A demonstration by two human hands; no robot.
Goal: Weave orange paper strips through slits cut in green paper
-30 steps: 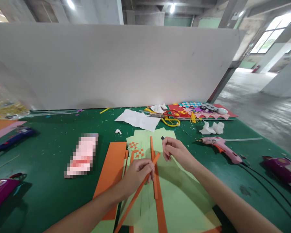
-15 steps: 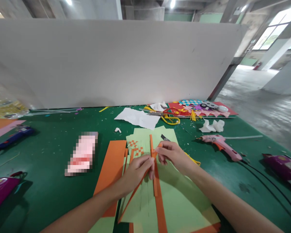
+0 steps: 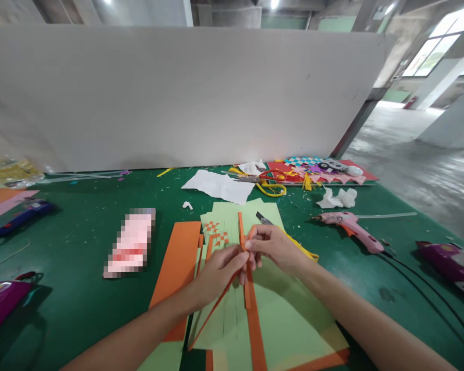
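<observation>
A narrow orange paper strip (image 3: 216, 305) slants up from the lower left into my fingers. My left hand (image 3: 221, 269) pinches it, thumb against forefinger. Close beside it, almost touching, my right hand (image 3: 272, 248) is closed in a pinch on the strip's upper end. Both hands are above a light green paper sheet (image 3: 294, 319) with long slits. Orange-and-green woven checks (image 3: 221, 238) show at its upper left. Another orange strip (image 3: 241, 226) lies lengthwise beneath my fingers, partly hidden. A yellow-handled cutter (image 3: 263, 218) rests just beyond my right hand.
Orange paper (image 3: 178, 263) lies left of the green sheet. On the right are a pink glue gun (image 3: 358, 233) with its cord and crumpled tissue (image 3: 337, 199). Scissors (image 3: 251, 179) and white paper (image 3: 220, 186) lie at the back, before a grey-white panel (image 3: 178, 98).
My right hand has come slightly closer to my left, and their fingertips now nearly meet. The strip's upper end has been drawn in between the fingers. The view has shifted very slightly.
</observation>
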